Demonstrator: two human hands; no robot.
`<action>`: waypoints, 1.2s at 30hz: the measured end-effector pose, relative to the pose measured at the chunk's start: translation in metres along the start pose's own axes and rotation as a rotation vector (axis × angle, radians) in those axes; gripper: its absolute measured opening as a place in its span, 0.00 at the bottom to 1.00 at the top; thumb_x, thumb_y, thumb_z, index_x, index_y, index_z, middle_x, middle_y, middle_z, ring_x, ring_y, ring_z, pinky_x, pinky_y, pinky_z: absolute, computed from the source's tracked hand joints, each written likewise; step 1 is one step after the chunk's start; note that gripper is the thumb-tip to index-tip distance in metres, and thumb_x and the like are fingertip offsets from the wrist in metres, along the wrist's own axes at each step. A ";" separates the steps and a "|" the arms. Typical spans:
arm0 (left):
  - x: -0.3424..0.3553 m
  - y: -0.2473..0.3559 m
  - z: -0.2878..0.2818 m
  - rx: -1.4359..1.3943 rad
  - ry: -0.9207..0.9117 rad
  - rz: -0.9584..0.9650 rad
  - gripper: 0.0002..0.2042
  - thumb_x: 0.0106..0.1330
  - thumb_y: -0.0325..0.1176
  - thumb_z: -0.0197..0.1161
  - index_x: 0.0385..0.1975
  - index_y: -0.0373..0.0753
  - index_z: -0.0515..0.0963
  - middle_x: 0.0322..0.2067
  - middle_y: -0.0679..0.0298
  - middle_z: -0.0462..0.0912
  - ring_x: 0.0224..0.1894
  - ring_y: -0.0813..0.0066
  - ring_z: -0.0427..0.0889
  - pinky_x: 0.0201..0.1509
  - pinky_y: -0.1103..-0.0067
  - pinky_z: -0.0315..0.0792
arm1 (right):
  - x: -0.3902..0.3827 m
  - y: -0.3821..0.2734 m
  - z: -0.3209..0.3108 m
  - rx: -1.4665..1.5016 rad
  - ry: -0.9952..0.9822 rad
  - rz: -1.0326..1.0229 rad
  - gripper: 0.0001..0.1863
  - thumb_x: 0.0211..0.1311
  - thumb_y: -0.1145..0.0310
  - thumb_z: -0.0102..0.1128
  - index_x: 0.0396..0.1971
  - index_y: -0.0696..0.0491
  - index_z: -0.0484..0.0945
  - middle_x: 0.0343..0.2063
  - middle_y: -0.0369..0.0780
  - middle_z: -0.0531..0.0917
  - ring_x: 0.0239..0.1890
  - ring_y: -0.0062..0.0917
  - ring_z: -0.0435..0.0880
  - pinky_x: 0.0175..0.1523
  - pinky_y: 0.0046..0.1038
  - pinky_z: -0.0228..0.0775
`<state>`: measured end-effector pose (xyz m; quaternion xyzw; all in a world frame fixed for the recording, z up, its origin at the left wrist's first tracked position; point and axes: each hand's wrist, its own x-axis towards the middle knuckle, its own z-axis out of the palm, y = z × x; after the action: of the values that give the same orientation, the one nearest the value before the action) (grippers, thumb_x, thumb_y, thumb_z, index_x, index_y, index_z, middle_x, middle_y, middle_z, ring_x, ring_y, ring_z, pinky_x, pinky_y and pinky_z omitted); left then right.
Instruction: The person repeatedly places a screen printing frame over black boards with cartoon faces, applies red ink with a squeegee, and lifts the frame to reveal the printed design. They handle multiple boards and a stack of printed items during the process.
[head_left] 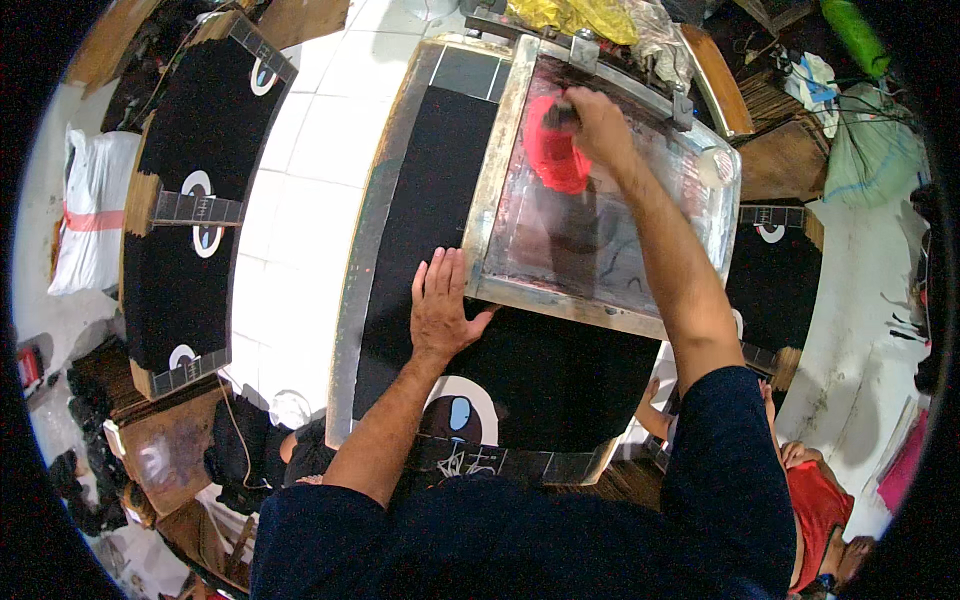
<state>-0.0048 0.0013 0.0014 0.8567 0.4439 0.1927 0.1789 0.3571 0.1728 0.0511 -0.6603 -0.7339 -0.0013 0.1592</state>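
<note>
My right hand (598, 125) is closed on a dark tool (562, 117) over the upper left of a screen printing frame (570, 308); the grip hides most of the tool. Right under it, a bright pink-red patch (556, 160), which looks like ink, spreads over the mesh (610, 245). My left hand (442, 305) lies flat with fingers stretched, on the black sheet (425, 190) beside the frame's near left corner. Below that hand, the sheet bears a white and blue eye print (460, 410).
Metal hinge clamps (585, 50) hold the frame's far edge. More black printed sheets lie on a left table (200, 150) and a right table (775, 270). A round white lid or cup (715, 167) sits at the frame's right edge. Someone in red (820, 510) is at the lower right.
</note>
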 end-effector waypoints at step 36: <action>0.004 -0.002 0.006 -0.352 0.152 0.020 0.54 0.51 0.40 0.83 0.75 0.31 0.55 0.69 0.40 0.69 0.66 0.49 0.77 0.61 0.68 0.80 | -0.022 -0.017 -0.014 0.112 0.065 0.108 0.18 0.54 0.71 0.66 0.47 0.49 0.82 0.45 0.43 0.86 0.51 0.44 0.84 0.55 0.47 0.75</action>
<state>-0.0013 0.0046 -0.0045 0.7995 0.4068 0.3334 0.2902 0.3461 0.1463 0.0627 -0.6887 -0.6905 0.0269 0.2196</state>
